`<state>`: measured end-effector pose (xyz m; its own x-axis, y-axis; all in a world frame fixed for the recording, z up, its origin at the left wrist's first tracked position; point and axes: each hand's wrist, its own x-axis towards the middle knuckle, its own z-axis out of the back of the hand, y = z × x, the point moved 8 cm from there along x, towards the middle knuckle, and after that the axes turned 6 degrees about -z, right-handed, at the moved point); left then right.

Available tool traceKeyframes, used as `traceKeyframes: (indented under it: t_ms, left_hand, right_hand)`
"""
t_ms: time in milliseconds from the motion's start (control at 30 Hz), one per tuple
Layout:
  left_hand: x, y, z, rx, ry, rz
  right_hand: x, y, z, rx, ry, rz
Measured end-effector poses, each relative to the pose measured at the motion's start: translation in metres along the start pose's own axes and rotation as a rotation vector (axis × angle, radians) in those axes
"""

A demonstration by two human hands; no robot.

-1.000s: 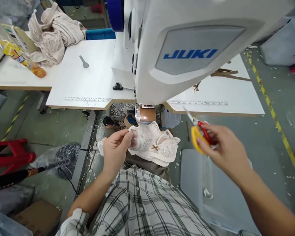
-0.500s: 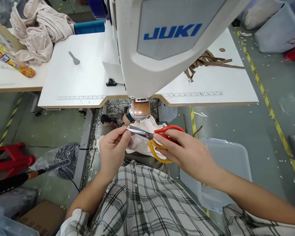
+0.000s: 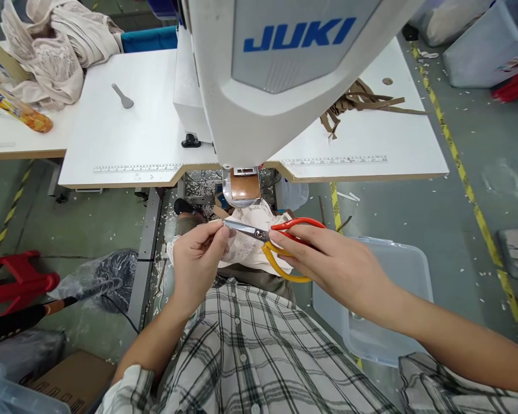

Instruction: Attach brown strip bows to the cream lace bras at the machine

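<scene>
A cream lace garment [image 3: 250,244] lies in my lap just below the head of a white JUKI sewing machine [image 3: 280,63]. My left hand [image 3: 196,261] pinches the garment's left edge, fingers closed. My right hand [image 3: 332,261] grips scissors [image 3: 280,241] with one red and one yellow handle. Their steel blades point left and reach my left fingertips at the pinched fabric. The presser area [image 3: 242,187] sits right above the garment.
A white sewing table [image 3: 125,138] carries a grey tool [image 3: 121,96], brown strips [image 3: 362,103] and printed rulers. Beige fabric [image 3: 52,46] is piled far left. A clear plastic bin [image 3: 380,299] stands at my right, a red stool [image 3: 12,282] at left.
My right hand swung the scissors in from the right to the garment, blades now at my left fingertips. My view shifted slightly down and nearer the machine.
</scene>
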<state>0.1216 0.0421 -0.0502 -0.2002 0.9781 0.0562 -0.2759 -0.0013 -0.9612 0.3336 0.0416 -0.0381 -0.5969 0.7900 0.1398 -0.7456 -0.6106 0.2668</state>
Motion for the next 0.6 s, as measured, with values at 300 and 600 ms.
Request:
traceKeyframes:
  t_ms: [300, 600]
  left_hand:
    - [0.003, 0.013, -0.003, -0.075, 0.04, 0.055]
    - [0.006, 0.023, 0.002, -0.264, 0.026, 0.155]
  right_hand:
    - [-0.001, 0.002, 0.001, -0.001, -0.05, 0.03]
    - [0.0, -0.002, 0.018, 0.089, -0.252, 0.031]
